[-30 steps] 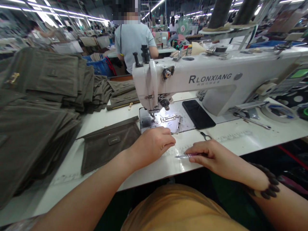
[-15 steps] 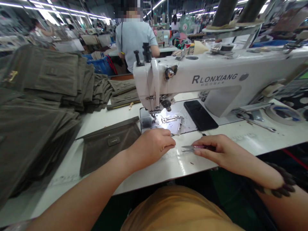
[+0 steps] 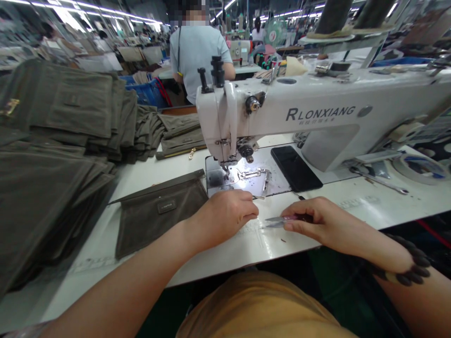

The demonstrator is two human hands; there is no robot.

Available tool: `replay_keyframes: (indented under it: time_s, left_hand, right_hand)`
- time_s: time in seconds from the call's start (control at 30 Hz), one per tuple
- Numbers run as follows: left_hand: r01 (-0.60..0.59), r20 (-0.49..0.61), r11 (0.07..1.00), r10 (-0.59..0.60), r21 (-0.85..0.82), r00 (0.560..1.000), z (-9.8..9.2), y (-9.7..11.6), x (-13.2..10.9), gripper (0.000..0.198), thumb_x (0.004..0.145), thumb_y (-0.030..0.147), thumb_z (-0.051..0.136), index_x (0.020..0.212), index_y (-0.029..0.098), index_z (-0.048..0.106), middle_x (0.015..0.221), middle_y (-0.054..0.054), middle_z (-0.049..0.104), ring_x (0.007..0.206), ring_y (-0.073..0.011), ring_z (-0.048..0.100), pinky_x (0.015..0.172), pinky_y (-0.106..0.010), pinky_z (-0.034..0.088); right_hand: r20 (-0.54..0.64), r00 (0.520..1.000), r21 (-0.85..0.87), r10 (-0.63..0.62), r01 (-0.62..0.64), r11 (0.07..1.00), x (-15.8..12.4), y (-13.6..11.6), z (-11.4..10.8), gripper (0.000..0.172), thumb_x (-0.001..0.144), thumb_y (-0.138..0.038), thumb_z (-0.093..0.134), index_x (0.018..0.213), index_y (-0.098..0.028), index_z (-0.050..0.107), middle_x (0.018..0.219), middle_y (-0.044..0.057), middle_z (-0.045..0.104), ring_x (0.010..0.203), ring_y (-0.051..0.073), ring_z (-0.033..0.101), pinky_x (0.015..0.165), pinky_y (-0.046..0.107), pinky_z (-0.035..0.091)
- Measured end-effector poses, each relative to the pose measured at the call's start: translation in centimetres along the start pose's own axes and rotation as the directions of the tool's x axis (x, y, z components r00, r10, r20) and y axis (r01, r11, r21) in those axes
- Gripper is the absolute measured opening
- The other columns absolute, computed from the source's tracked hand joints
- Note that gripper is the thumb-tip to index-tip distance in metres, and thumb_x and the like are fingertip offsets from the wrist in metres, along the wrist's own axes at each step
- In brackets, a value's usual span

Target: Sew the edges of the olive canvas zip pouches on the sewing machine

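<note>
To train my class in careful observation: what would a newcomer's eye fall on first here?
The white sewing machine dominates, stretching from the centre to the right edge. In front of it, the right hand holds small snips, blades pointing toward the left hand. Olive-brown fabric pieces lie heaped on the left.

A phone (image 3: 296, 169) lies aslant, back from the front edge of the table (image 3: 218, 257), with a wrench (image 3: 385, 182) and just beside it a tape roll (image 3: 412, 176) farther right, while past the far edge are a blue bin (image 3: 146, 93), a person (image 3: 200, 56) in pale blue and a green fan (image 3: 275, 35).
</note>
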State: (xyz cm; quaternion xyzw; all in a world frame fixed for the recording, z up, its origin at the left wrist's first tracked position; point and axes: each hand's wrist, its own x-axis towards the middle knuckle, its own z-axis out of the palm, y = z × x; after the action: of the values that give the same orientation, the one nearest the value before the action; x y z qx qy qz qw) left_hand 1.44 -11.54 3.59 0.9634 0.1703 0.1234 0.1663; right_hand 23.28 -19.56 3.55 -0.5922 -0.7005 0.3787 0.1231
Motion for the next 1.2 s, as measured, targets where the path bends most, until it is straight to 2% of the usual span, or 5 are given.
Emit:
replay_keyframes:
  time_s: [0.27,0.53,0.73,0.93,1.2]
  left_hand:
    - [-0.016,0.004,1.0,0.016,-0.023,1.0,-0.2,0.1,0.3,0.018,0.085,0.017,0.048,0.077,0.015,0.064,0.072,-0.002,0.056,0.068,-0.0118,0.053,0.062,-0.022,0.041]
    - [-0.001,0.022,1.0,0.002,-0.007,1.0,0.2,0.0,0.2,0.017,0.084,0.015,0.049,0.074,0.014,0.063,0.072,-0.001,0.057,0.068,-0.0119,0.053,0.061,-0.021,0.04]
    - [0.001,-0.017,0.999,-0.002,-0.039,1.0,0.1,-0.4,0.2,0.017,0.085,0.016,0.048,0.076,0.014,0.063,0.073,-0.001,0.058,0.068,-0.0115,0.053,0.061,-0.022,0.04]
    - [-0.001,-0.034,1.0,0.0,-0.031,0.999,0.0,-0.4,0.1,0.018,0.085,0.018,0.048,0.076,0.014,0.063,0.073,-0.002,0.058,0.068,-0.012,0.053,0.063,-0.022,0.04]
    - [-0.01,-0.032,0.999,0.009,-0.032,0.999,-0.1,0.0,0.5,0.016,0.085,0.018,0.049,0.078,0.014,0.063,0.073,-0.002,0.058,0.069,-0.0124,0.054,0.063,-0.022,0.042]
  right_hand:
    - [-0.026,0.999,-0.037,-0.04,0.039,0.999,0.9,-1.5,0.0,0.028,0.08,-0.042,0.05,0.08,-0.018,0.066,0.068,0.0,0.06,0.061,0.012,0.05,0.051,0.022,0.031]
    - [0.083,0.997,-0.14,0.0,0.012,0.99,0.9,-1.3,-0.3,0.029,0.082,-0.043,0.048,0.075,-0.019,0.063,0.064,-0.001,0.06,0.057,0.011,0.05,0.05,0.022,0.031]
    - [0.017,1.0,-0.088,-0.023,0.024,0.996,0.2,0.0,-0.6,0.034,0.082,-0.047,0.048,0.103,-0.022,0.059,0.081,0.0,0.063,0.067,0.013,0.054,0.058,0.022,0.037]
    - [-0.142,0.983,-0.176,-0.115,0.089,0.98,-0.2,0.4,-0.4,0.023,0.088,-0.039,0.037,0.081,-0.018,0.046,0.07,0.0,0.054,0.062,0.012,0.049,0.056,0.023,0.035]
    - [-0.092,0.993,-0.255,-0.072,0.046,0.966,0.8,-1.6,0.8,0.027,0.088,-0.04,0.036,0.079,-0.02,0.052,0.073,0.0,0.057,0.065,0.012,0.049,0.058,0.024,0.032]
